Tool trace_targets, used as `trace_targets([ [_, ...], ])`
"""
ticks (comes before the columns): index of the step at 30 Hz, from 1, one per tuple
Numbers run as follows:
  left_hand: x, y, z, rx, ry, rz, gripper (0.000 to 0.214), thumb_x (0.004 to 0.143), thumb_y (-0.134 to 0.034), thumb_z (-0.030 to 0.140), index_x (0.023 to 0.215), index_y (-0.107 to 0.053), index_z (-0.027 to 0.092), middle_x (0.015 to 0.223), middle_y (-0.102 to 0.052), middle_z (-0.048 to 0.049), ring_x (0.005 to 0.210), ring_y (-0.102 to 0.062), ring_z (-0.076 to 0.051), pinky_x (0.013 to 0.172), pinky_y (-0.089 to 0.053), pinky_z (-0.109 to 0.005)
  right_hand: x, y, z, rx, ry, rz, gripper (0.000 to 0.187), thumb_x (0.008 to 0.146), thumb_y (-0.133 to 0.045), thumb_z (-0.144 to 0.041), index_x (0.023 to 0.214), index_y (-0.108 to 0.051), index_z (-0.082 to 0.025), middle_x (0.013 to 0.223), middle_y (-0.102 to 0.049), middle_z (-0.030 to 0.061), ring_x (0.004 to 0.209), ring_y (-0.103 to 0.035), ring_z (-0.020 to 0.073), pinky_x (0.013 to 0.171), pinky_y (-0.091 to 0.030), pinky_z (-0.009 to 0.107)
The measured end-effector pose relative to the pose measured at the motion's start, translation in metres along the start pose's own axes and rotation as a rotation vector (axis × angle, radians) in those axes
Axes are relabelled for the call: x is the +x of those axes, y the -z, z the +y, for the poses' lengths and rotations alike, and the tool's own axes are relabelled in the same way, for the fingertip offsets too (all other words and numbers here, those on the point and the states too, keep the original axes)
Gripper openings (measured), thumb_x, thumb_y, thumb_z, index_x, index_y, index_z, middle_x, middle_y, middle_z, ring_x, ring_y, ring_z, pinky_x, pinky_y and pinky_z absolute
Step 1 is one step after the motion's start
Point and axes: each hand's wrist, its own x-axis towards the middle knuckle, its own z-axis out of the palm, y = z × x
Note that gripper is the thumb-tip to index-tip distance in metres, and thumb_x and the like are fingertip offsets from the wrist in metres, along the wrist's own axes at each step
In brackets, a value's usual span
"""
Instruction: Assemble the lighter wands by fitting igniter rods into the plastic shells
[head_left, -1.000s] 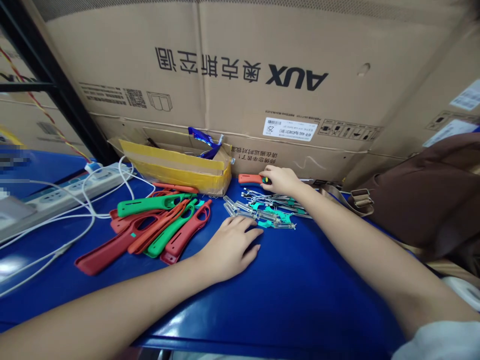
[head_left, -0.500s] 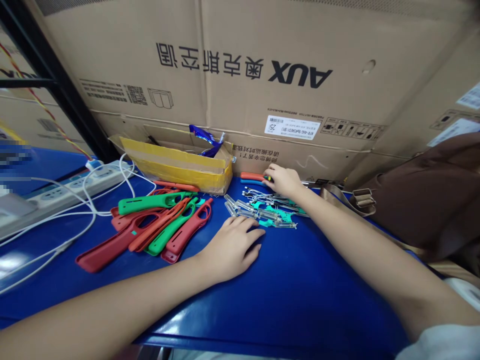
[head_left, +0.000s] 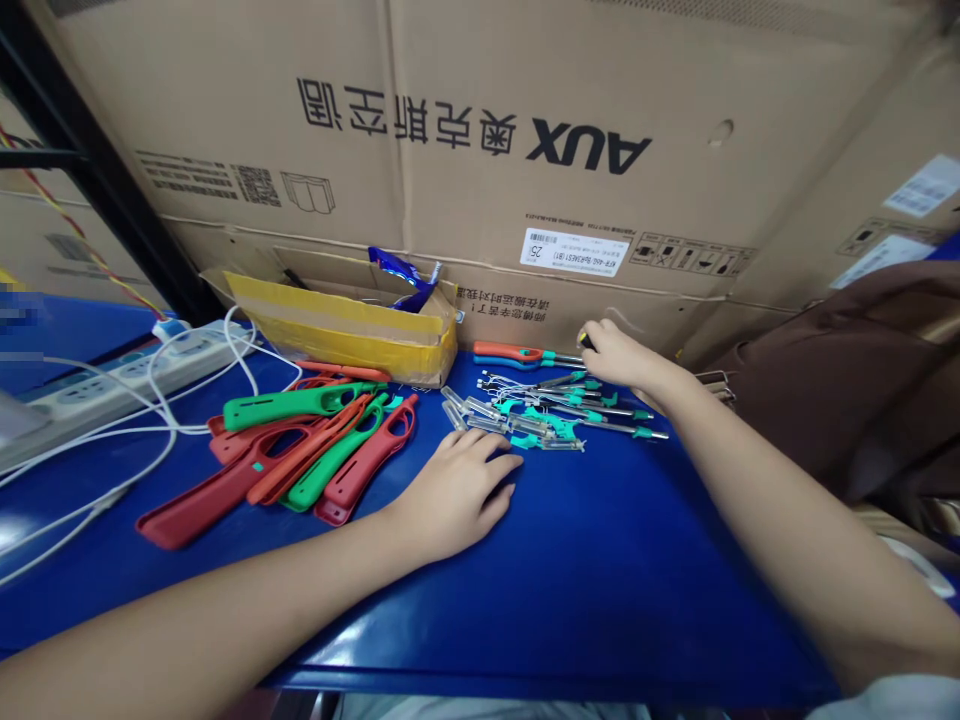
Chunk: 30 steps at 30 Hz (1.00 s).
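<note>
Green and red shells (head_left: 289, 408) lie loose; two lighters (head_left: 506, 350) look whole. Right fingers (head_left: 600, 331) pinch a dark thing (head_left: 586, 342); left fingers (head_left: 504, 467) rest spread.

The glossy blue worktop (head_left: 600, 580) carries red, orange and green plastic handle shells (head_left: 300, 450), short clear tubes (head_left: 529, 425), slim, teal-fitted metal rods (head_left: 611, 427) and a yellow-taped cardboard box (head_left: 345, 335).

Casings (head_left: 300, 460) — matt plastic; tabletop (head_left: 570, 580) — glossy.
</note>
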Motion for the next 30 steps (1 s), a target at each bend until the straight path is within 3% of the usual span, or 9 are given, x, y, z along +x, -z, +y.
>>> trace_targets([
  [6, 0.0, -0.002, -0.001, 0.004, -0.009, 0.004, 0.036, 0.1, -0.049, 0.027, 0.132, -0.065, 0.021, 0.13, -0.064, -0.0122, 0.122, -0.056, -0.032, 0.104, -0.044, -0.052, -0.044, -0.019, 0.035, -0.02, -0.224, -0.035, 0.037, 0.084, -0.056, -0.017, 0.12, -0.064, -0.015, 0.112, -0.062, 0.0164, 0.097, -0.067, 0.0296, 0.089, -0.052, 0.038],
  [12, 0.001, -0.003, -0.001, 0.007, -0.021, 0.019, 0.035, 0.1, -0.05, 0.025, 0.131, -0.066, 0.021, 0.129, -0.065, -0.0114, 0.122, -0.057, -0.031, 0.105, -0.044, -0.052, -0.079, -0.03, 0.046, 0.007, -0.303, -0.007, 0.039, 0.085, -0.06, -0.016, 0.124, -0.061, -0.013, 0.119, -0.067, 0.0201, 0.118, -0.063, 0.0331, 0.1, -0.048, 0.039],
  [19, 0.001, -0.003, -0.003, 0.006, -0.037, 0.025, 0.035, 0.1, -0.051, 0.026, 0.131, -0.066, 0.022, 0.128, -0.065, -0.0111, 0.121, -0.057, -0.031, 0.104, -0.045, -0.052, -0.1, -0.034, 0.06, 0.023, -0.371, 0.015, 0.041, 0.087, -0.059, -0.015, 0.126, -0.05, -0.015, 0.11, -0.073, 0.02, 0.096, -0.071, 0.0327, 0.082, -0.052, 0.039],
  [25, 0.0, -0.002, -0.002, 0.012, -0.036, 0.002, 0.035, 0.101, -0.049, 0.026, 0.132, -0.066, 0.023, 0.129, -0.064, -0.0106, 0.12, -0.057, -0.03, 0.102, -0.046, -0.05, -0.106, -0.025, 0.064, 0.008, -0.302, 0.023, 0.027, 0.09, -0.059, -0.023, 0.115, -0.059, -0.012, 0.12, -0.068, 0.0234, 0.115, -0.064, 0.0365, 0.095, -0.049, 0.043],
  [30, 0.002, -0.002, -0.003, 0.021, -0.032, -0.013, 0.034, 0.101, -0.049, 0.027, 0.132, -0.065, 0.024, 0.128, -0.064, -0.0097, 0.118, -0.058, -0.028, 0.1, -0.048, -0.047, -0.115, -0.013, 0.039, 0.054, -0.125, -0.033, 0.021, 0.095, -0.057, -0.032, 0.106, -0.066, -0.017, 0.112, -0.07, 0.0137, 0.108, -0.067, 0.0278, 0.095, -0.051, 0.037],
])
